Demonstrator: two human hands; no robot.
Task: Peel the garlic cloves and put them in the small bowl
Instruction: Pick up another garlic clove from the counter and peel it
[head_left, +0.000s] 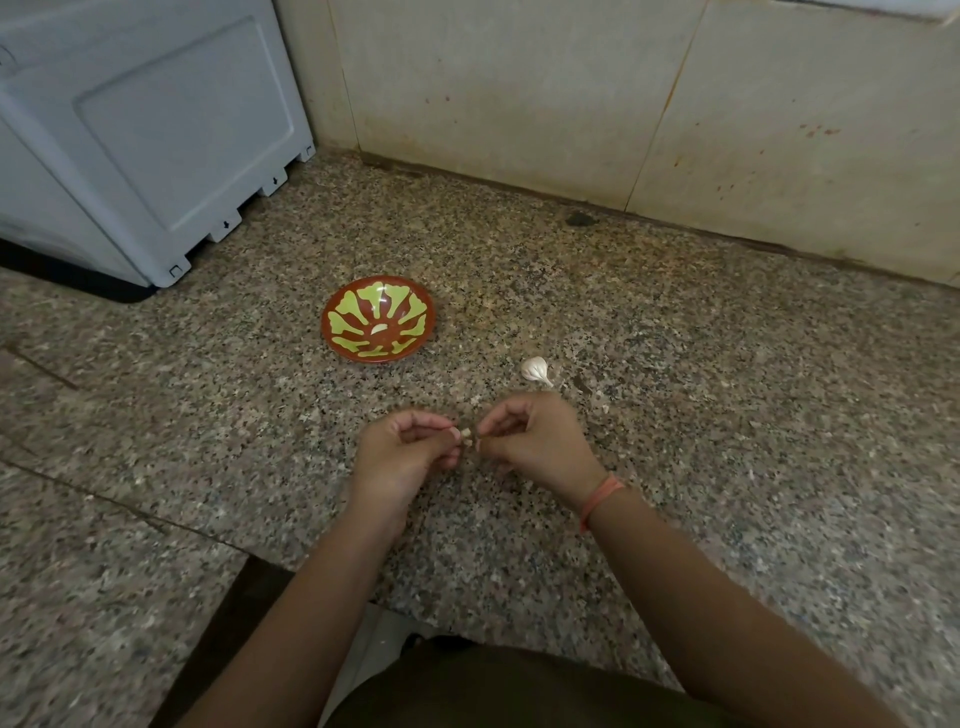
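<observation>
Left hand (405, 452) and right hand (535, 441): both above the counter (727, 415), fingertips meeting at centre. Both sets of fingers are curled. Each hand pinches one end of a small clove (466, 436) between thumb and forefinger. The clove is held in the air between the two hands and is clear of the counter. Only a small pale part of it shows. How much skin remains on it cannot be told.

Right wrist: an orange band (600, 499).

Beyond the right hand: a white garlic piece (535, 370) lies on the counter with its skin on and its pointed end toward the right. A few pale skin scraps (602, 406) lie near it on the right.

Beyond the left hand, well apart from both hands: the bowl (358, 312), red-brown with a green pattern, sits upright on the counter. One pale clove (379, 328) lies at its bottom.

Counter: speckled granite. A dark spot (579, 220) marks it near the back edge.

Far left: a grey appliance (156, 130) stands on the counter. Behind: a beige tiled wall (519, 93) with small rust-coloured marks.
</observation>
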